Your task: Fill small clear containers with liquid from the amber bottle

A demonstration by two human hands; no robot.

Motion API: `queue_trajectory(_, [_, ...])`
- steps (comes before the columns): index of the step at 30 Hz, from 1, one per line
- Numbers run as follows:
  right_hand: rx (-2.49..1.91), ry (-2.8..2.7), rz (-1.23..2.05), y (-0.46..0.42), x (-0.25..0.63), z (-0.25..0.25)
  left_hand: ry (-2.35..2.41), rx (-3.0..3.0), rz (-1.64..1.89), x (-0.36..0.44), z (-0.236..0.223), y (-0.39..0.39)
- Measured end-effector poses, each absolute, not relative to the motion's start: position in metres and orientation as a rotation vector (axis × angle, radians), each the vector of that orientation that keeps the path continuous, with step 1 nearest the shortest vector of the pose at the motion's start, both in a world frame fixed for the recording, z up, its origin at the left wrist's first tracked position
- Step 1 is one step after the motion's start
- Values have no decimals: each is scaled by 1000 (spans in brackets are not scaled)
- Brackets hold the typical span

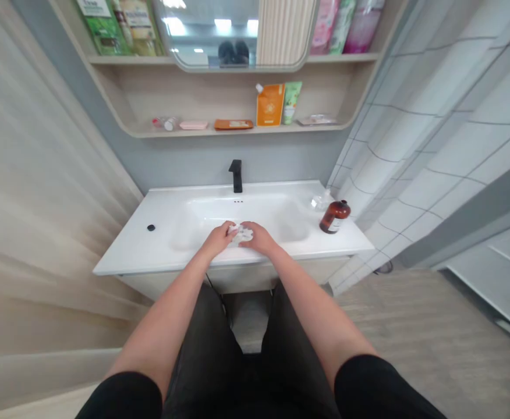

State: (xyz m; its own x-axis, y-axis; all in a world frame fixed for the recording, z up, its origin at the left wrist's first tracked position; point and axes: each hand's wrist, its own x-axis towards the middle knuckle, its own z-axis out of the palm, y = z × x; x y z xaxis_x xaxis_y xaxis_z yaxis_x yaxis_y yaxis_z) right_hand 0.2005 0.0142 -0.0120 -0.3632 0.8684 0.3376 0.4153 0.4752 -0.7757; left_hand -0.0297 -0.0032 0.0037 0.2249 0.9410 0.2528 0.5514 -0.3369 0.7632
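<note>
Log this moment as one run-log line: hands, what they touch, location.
left hand: touching white crumpled wad | right hand: touching same wad | location: above white washbasin | nearby: black faucet, amber bottle

White basin counter (124, 263): black faucet (236, 176) at rear centre, small black knob (151, 227) left of basin, amber glass bottle (335, 217) at right, clear bottle (322, 201) just behind it. Shelf (237, 132) above: orange pouch (270, 105), green tube (291, 102), pink dish (193, 125), orange tray (233, 124).
</note>
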Motion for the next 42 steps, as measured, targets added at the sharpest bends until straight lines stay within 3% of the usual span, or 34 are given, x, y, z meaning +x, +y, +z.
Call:
queue_trajectory(9, [-1028,-1936,827,14,201,-12,1377,2094,896,-26,8,-10])
queue_trajectory(15, [-1059,-1915,848,13,201,-12,1208,2005,1085,-33,5,-6])
queue_trajectory(30, [-1094,-1952,789,12,200,-9,1417,2078,920,-29,9,-7])
queue_trajectory(42, [-1103,-1966,779,12,200,-9,1300,2170,947,-27,8,-8])
